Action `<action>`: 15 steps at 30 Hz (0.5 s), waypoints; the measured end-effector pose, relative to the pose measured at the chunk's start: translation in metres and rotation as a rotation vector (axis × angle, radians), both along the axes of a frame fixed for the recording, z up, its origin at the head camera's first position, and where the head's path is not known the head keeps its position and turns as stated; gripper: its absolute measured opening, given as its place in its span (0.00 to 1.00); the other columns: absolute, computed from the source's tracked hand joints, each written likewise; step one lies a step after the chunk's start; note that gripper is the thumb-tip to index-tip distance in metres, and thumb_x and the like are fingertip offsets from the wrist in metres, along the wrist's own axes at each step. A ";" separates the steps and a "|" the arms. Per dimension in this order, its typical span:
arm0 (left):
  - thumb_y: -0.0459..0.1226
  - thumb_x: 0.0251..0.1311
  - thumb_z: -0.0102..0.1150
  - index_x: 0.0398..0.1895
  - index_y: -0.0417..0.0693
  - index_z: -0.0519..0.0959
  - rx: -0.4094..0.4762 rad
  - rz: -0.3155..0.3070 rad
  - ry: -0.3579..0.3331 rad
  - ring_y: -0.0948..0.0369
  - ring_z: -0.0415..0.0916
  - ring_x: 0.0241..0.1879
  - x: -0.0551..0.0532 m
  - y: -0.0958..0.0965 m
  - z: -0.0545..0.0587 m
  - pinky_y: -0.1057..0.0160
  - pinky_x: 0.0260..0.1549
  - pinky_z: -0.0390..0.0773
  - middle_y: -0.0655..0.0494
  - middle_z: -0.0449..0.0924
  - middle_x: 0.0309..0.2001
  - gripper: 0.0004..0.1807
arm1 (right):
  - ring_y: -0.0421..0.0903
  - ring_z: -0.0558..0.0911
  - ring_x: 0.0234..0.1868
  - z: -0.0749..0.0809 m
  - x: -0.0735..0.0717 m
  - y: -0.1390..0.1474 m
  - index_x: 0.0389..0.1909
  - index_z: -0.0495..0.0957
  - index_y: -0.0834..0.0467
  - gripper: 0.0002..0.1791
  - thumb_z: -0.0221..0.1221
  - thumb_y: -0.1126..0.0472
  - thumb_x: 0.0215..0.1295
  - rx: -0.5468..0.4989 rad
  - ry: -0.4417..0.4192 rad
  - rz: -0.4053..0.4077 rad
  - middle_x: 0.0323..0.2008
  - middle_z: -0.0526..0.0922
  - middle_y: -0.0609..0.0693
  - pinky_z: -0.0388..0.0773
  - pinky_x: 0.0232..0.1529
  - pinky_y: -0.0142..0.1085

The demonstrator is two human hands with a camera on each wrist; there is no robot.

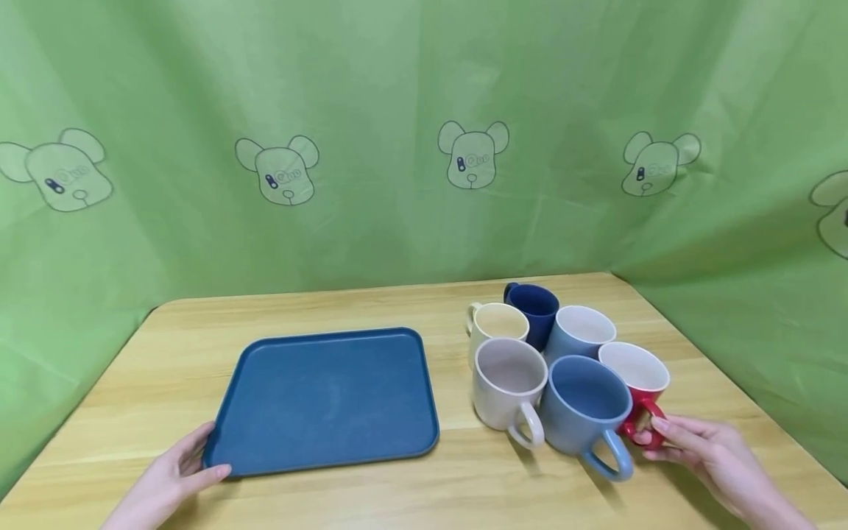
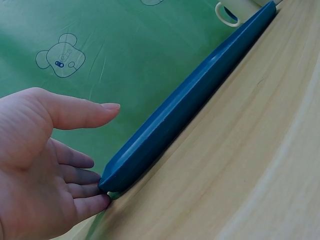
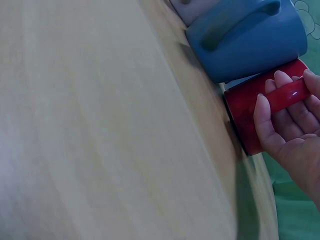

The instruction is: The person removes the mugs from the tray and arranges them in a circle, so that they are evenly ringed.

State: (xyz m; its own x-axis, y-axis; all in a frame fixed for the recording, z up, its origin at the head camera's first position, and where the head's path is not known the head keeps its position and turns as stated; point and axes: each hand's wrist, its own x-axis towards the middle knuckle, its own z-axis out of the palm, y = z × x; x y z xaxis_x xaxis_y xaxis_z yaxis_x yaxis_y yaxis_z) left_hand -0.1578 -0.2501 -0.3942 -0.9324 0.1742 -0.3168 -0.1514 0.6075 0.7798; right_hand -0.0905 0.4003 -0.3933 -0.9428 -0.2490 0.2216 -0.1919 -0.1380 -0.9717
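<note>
My left hand (image 1: 168, 475) is at the near left corner of a blue rectangular tray (image 1: 331, 397). In the left wrist view the thumb stands straight and apart from the tray, while the fingertips (image 2: 92, 190) touch its corner. On the right, my right hand (image 1: 712, 453) grips the handle of a red mug (image 1: 641, 401) with a white inside. The right wrist view has the fingers (image 3: 287, 117) passing through that handle and the thumb against it. The red mug stands upright beside a large blue mug (image 1: 583, 405).
Around these stand a greyish-white mug (image 1: 497, 405), a cream mug (image 1: 478, 338), a dark blue mug (image 1: 543, 324) and a light blue mug (image 1: 563, 350) with a white inside. All are close together on the wooden table (image 1: 424, 500). A green curtain (image 1: 371, 235) hangs behind and at both sides.
</note>
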 end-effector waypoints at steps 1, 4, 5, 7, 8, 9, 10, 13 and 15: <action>0.48 0.62 0.55 0.66 0.21 0.42 -0.002 0.000 0.000 0.33 0.48 0.64 0.000 0.000 0.000 0.43 0.59 0.63 0.21 0.39 0.65 0.48 | 0.48 0.83 0.42 0.000 -0.001 0.000 0.46 0.79 0.67 0.24 0.34 0.79 0.68 -0.008 0.002 0.007 0.40 0.84 0.58 0.80 0.42 0.39; 0.47 0.62 0.55 0.66 0.21 0.42 -0.005 -0.002 0.000 0.33 0.48 0.64 0.001 0.000 0.001 0.43 0.59 0.62 0.21 0.39 0.65 0.48 | 0.48 0.83 0.43 0.000 -0.002 -0.002 0.46 0.79 0.67 0.24 0.34 0.80 0.68 -0.014 0.007 0.017 0.40 0.84 0.59 0.80 0.43 0.39; 0.47 0.62 0.55 0.66 0.21 0.42 -0.007 -0.002 0.000 0.33 0.48 0.64 0.001 0.000 0.001 0.43 0.59 0.62 0.21 0.39 0.65 0.48 | 0.48 0.83 0.43 0.000 -0.002 -0.003 0.46 0.80 0.67 0.24 0.34 0.80 0.68 -0.011 0.003 0.018 0.40 0.84 0.59 0.80 0.43 0.39; 0.47 0.62 0.56 0.66 0.21 0.42 -0.010 -0.005 0.002 0.33 0.48 0.64 0.001 -0.001 0.001 0.43 0.59 0.62 0.21 0.39 0.65 0.48 | 0.47 0.83 0.43 0.001 -0.003 -0.005 0.45 0.80 0.68 0.24 0.34 0.79 0.68 -0.005 0.001 0.019 0.40 0.84 0.59 0.80 0.43 0.39; 0.47 0.62 0.56 0.66 0.21 0.42 -0.012 -0.007 0.002 0.33 0.48 0.63 0.001 -0.001 0.001 0.43 0.59 0.62 0.21 0.39 0.65 0.48 | 0.47 0.83 0.43 0.002 -0.003 -0.006 0.45 0.80 0.68 0.24 0.34 0.79 0.68 -0.004 0.001 0.019 0.40 0.84 0.59 0.80 0.43 0.39; 0.47 0.62 0.56 0.66 0.21 0.42 -0.012 -0.007 0.001 0.33 0.48 0.63 0.001 -0.001 0.001 0.43 0.59 0.63 0.21 0.39 0.65 0.48 | 0.47 0.83 0.43 0.002 -0.003 -0.006 0.45 0.80 0.68 0.24 0.34 0.79 0.68 -0.002 -0.001 0.018 0.40 0.84 0.59 0.80 0.43 0.39; 0.48 0.62 0.56 0.66 0.21 0.42 -0.014 -0.007 0.000 0.33 0.48 0.63 0.001 -0.001 0.001 0.43 0.58 0.63 0.21 0.39 0.65 0.48 | 0.47 0.83 0.43 0.003 -0.003 -0.007 0.45 0.80 0.68 0.23 0.34 0.79 0.68 -0.003 -0.004 0.017 0.40 0.84 0.59 0.80 0.43 0.39; 0.48 0.62 0.56 0.66 0.21 0.42 -0.018 -0.008 0.001 0.33 0.49 0.63 0.000 -0.001 0.000 0.43 0.58 0.63 0.21 0.39 0.65 0.48 | 0.47 0.83 0.43 0.004 -0.004 -0.009 0.45 0.80 0.68 0.23 0.34 0.78 0.69 -0.001 -0.012 0.012 0.39 0.84 0.59 0.80 0.43 0.39; 0.48 0.62 0.55 0.66 0.21 0.42 -0.017 -0.007 0.002 0.33 0.49 0.63 0.001 -0.002 0.000 0.44 0.58 0.64 0.21 0.39 0.65 0.48 | 0.47 0.83 0.43 0.004 -0.005 -0.011 0.45 0.80 0.68 0.23 0.34 0.78 0.69 -0.003 -0.017 0.010 0.39 0.84 0.59 0.80 0.43 0.39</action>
State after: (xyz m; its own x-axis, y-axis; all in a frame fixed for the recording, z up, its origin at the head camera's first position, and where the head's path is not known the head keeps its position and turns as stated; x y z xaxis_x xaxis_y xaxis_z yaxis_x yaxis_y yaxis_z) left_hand -0.1569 -0.2520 -0.3943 -0.9316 0.1758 -0.3181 -0.1455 0.6216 0.7697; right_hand -0.0956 0.3890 -0.3896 -0.9439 -0.2578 0.2065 -0.1742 -0.1424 -0.9744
